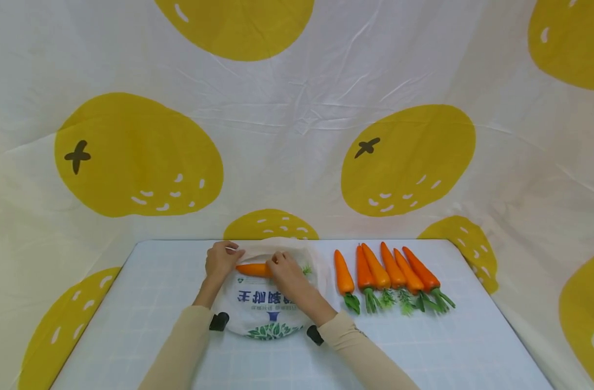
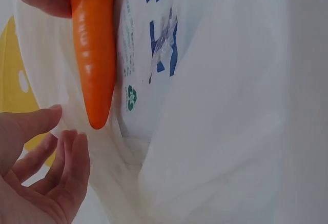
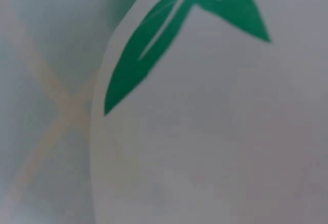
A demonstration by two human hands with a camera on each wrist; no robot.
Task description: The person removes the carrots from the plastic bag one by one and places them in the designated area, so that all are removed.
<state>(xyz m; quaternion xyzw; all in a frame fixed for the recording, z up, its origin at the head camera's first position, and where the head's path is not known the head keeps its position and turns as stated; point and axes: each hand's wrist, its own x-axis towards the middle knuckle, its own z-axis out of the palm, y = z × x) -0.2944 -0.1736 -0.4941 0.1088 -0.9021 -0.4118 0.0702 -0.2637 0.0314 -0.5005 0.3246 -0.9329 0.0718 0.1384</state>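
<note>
A white plastic bag (image 1: 258, 309) with blue lettering and green leaves printed on it lies on the table. Across its mouth lies an orange carrot (image 1: 252, 270), tip to the left, gripped by my right hand (image 1: 288, 273). Some of its feathery green top (image 1: 307, 269) shows beyond that hand. My left hand (image 1: 222, 261) is at the bag's left rim; in the left wrist view its thumb and bent fingers (image 2: 72, 167) are apart beside the carrot tip (image 2: 97, 116). The right wrist view shows only the bag's printed leaf (image 3: 148, 39) and pale film up close.
Several more carrots (image 1: 344, 273) with green tops lie in a row right of the bag on the pale checked table (image 1: 424, 352). Behind the table hangs a white cloth (image 1: 287, 162) with large yellow fruit shapes. Dark wrist cameras (image 1: 219, 322) sit near both sleeves.
</note>
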